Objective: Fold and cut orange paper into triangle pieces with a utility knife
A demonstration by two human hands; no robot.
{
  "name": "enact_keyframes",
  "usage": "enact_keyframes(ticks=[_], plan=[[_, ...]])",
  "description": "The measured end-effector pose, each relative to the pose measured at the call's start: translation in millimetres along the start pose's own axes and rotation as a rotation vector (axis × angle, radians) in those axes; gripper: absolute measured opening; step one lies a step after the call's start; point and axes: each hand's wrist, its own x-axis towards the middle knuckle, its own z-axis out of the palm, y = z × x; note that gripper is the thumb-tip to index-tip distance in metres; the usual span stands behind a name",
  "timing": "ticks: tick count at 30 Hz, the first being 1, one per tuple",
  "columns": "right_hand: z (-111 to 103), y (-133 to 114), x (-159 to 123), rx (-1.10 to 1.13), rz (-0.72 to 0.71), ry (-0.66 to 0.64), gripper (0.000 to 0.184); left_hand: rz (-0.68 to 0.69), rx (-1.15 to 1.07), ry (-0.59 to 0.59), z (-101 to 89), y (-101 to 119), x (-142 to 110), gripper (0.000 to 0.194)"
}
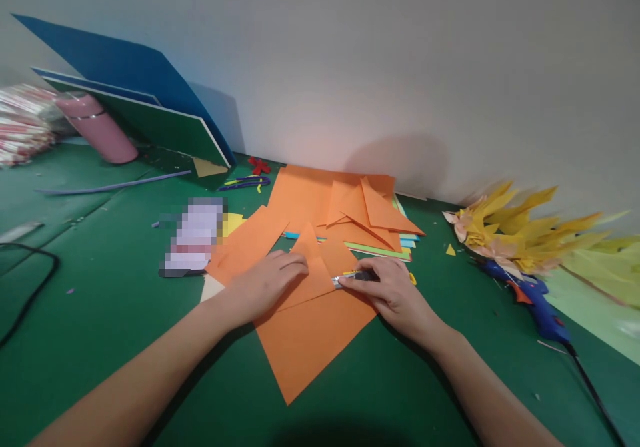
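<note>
A: Head view, surroundings?
B: Green tabletop (100,314); stack of coloured paper (350,214) beyond the hands; blue glue gun (535,300) and yellow paper flowers (510,234) off to the right hand's side; pink bottle (97,127) far left.

A: Item in hand?
B: Orange sheet (310,340) under both hands, corner pointing toward the person. Cutter knife (353,276) lies left-right, blade leftward.

A: Hands?
B: Left hand (267,284) flat, fingers spread, pressing the folded paper. Right hand (395,294) closed around the cutter knife.

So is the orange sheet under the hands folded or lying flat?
Folded. The orange sheet has a triangular flap doubled over its top; the left hand presses that flap down while the right hand holds a small cutter along its edge.
</note>
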Motion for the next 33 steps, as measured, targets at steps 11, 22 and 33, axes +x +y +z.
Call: enact_keyframes(ticks=[11,22,33], plan=[[-4,12,-9,-0.027,-0.024,-0.019,0.039,-0.017,-0.057,0.036,-1.8,1,2,0.026],[-13,10,-12,0.012,-0.073,-0.030,0.035,-0.043,-0.083,-0.020,-6.3,1,0,0.034],[-18,1,-11,0.017,-0.116,-0.112,0.035,-0.068,-0.013,-0.063,-2.2,2,-3,0.052]])
